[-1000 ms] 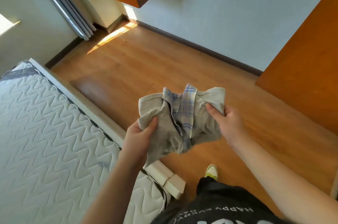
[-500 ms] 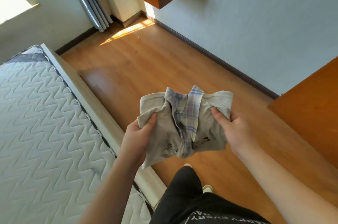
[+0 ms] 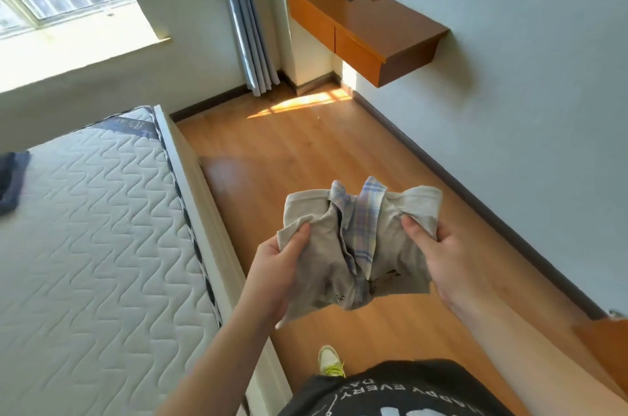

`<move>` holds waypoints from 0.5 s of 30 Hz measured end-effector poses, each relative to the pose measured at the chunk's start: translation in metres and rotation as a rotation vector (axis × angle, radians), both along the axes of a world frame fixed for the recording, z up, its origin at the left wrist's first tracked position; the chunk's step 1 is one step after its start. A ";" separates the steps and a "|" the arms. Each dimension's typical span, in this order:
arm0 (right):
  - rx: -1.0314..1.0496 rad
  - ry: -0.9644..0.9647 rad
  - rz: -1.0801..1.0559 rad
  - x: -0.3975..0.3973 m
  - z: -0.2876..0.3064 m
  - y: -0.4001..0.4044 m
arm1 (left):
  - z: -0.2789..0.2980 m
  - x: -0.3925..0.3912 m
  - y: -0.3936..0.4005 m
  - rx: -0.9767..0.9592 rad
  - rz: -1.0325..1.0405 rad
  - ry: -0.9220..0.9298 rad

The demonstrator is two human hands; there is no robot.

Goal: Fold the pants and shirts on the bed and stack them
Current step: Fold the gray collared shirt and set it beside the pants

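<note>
A wooden shelf (wall-mounted) hangs beside the curtain.

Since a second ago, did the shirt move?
Cannot tell. The camera tilted up, so the shirt still hangs over the floor right of the bed, held in both hands as before.

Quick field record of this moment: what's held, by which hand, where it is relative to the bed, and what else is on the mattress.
held: beige shirt with plaid collar, bunched
left hand: grips shirt's left side
right hand: grips shirt's right side
shirt position: in the air over the wood floor, beside the mattress
on mattress: dark garment at far left edge
</note>
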State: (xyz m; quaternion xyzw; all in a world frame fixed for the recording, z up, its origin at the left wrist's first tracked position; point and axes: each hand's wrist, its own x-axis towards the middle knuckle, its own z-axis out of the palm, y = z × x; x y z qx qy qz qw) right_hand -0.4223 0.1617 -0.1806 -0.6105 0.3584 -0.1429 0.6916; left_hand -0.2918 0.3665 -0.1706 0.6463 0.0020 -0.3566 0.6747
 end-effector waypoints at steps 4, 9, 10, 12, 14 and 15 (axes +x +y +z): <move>0.000 -0.019 0.051 0.068 0.002 -0.021 | 0.003 0.064 -0.012 0.005 0.098 0.014; -0.049 -0.016 0.107 0.138 -0.008 -0.058 | -0.003 0.125 -0.045 -0.019 0.131 -0.001; -0.064 -0.015 0.118 0.154 -0.010 -0.068 | -0.005 0.139 -0.054 -0.013 0.132 0.000; -0.092 -0.020 0.148 0.188 -0.012 -0.091 | -0.010 0.166 -0.075 -0.001 0.151 -0.005; -0.108 -0.030 0.202 0.221 -0.012 -0.113 | -0.014 0.194 -0.097 -0.003 0.198 0.004; -0.111 -0.035 0.225 0.238 -0.010 -0.124 | -0.015 0.207 -0.107 -0.015 0.218 0.012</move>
